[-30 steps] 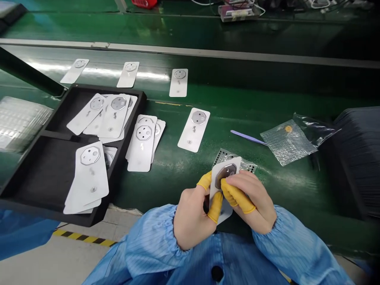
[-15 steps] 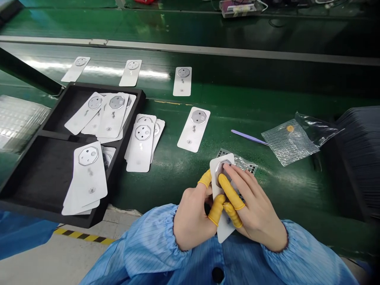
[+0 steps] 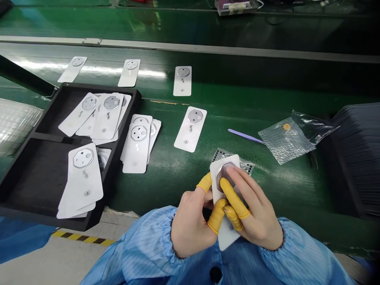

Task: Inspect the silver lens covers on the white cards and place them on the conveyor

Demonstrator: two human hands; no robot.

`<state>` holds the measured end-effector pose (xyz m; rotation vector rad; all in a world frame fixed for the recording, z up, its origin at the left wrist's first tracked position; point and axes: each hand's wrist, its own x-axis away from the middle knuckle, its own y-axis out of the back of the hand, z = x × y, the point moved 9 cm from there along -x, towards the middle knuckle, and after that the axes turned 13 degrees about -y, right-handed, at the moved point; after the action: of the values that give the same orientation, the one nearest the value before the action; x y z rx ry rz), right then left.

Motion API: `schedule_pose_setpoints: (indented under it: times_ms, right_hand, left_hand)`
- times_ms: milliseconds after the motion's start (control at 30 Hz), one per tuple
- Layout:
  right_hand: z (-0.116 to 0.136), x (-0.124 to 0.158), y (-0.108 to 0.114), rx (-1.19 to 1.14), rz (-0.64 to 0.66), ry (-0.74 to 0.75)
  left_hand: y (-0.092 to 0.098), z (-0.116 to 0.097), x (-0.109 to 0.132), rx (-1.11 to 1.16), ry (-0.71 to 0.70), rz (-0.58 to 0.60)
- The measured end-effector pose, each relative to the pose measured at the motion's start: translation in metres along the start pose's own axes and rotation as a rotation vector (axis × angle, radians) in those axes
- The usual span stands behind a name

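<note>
Closest to you is your blue coat (image 3: 151, 245), its dark button (image 3: 215, 274) showing just below your hands. Your left hand (image 3: 194, 221) has its grip pinching a white card (image 3: 217, 189), the thumb across the face and another finger at the left edge, both in yellow finger cots (image 3: 204, 183). You have this card tilted in front of you, over the near part of the green desk (image 3: 166, 190). Your right hand (image 3: 258, 215) lies over the card's right side, a yellow-covered finger and a bare fingertip at the silver octagon (image 3: 222, 171) near its top; whether that grip also pinches the card, I cannot tell. Just beyond, partly hidden by the card and your right hand, a clear sheet (image 3: 246, 165) with rows of black dots lies on the desk. To your left is a two-compartment black tray (image 3: 32, 170), with one pile of cards (image 3: 86, 178) in the near compartment and a fan of cards (image 3: 107, 118) in the far one. Just right of the tray lies a small stack of cards (image 3: 136, 158), then a single card (image 3: 190, 128), and farther right a slim purple tool (image 3: 247, 136) reaching a bubble-wrap bag (image 3: 292, 144) that shows a small yellow disc (image 3: 286, 127). At your far right are closely stacked dark sheets (image 3: 360, 134). Farther off, three cards (image 3: 129, 75) lie well apart in a row, short of a pale rail (image 3: 202, 49).
</note>
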<state>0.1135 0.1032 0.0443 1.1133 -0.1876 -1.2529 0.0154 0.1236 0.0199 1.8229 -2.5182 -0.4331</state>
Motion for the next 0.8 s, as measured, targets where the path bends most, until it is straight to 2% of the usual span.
schedule_pose_setpoints:
  times_ms: [133, 200, 267, 367, 433, 467, 533, 667, 800]
  right_hand:
    - [-0.009, -0.001, -0.005, -0.164, 0.112, -0.051]
    - [-0.015, 0.000, -0.004, -0.241, 0.109, -0.079]
    - [-0.022, 0.001, 0.001, -0.289, 0.036, -0.145]
    - [-0.045, 0.006, 0.009, -0.409, -0.147, -0.435]
    - [-0.056, 0.011, 0.003, -0.543, -0.166, -0.615]
    - [-0.056, 0.011, -0.003, -0.606, -0.136, -0.656]
    - [-0.053, 0.011, -0.011, -0.678, -0.078, -0.676]
    - [-0.050, 0.014, -0.013, -0.680, -0.080, -0.663]
    - [-0.049, 0.016, -0.019, -0.728, -0.082, -0.638]
  left_hand:
    - [-0.004, 0.011, 0.001, 0.114, 0.084, -0.009]
    - [-0.007, 0.014, -0.001, 0.216, 0.111, -0.017]
    - [-0.008, 0.014, -0.003, 0.342, 0.119, -0.030]
    - [-0.009, 0.015, -0.006, 0.505, 0.134, -0.059]
    - [-0.007, 0.015, -0.007, 0.536, 0.124, -0.073]
    - [-0.005, 0.016, -0.008, 0.523, 0.112, -0.084]
    - [0.002, 0.018, -0.010, 0.448, 0.082, -0.122]
    - [0.016, 0.030, -0.009, 0.303, 0.095, -0.259]
    - [0.017, 0.042, -0.005, 0.351, 0.156, -0.392]
